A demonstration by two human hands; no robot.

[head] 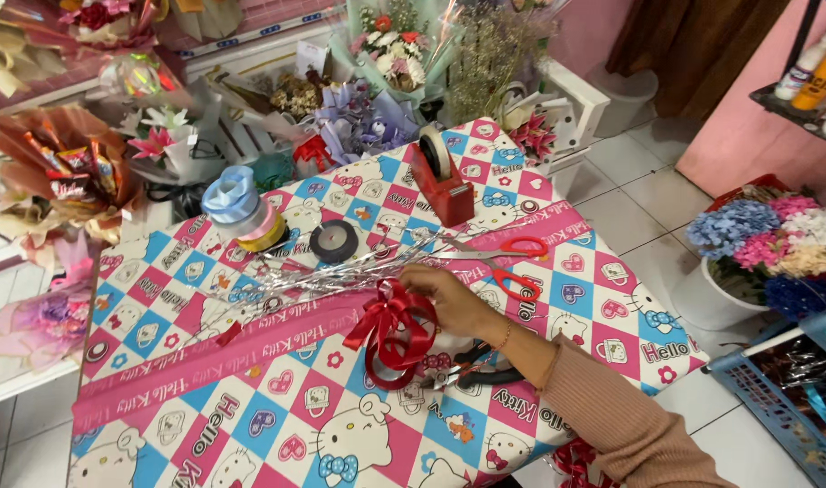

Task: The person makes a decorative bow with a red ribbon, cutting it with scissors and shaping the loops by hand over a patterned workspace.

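Red ribbon bow [393, 327] pinched by right hand [449, 298] fingers, seemingly (arm reaching from right, wrist bent).

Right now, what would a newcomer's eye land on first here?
Probably the red ribbon bow at the table's middle, with the right hand resting on it. Behind it lie silver tinsel sprigs and red-handled scissors, all on a busy pink-and-blue cartoon-cat tablecloth.

A glossy red ribbon bow [390, 336], loops spread, lies on the patterned tabletop.
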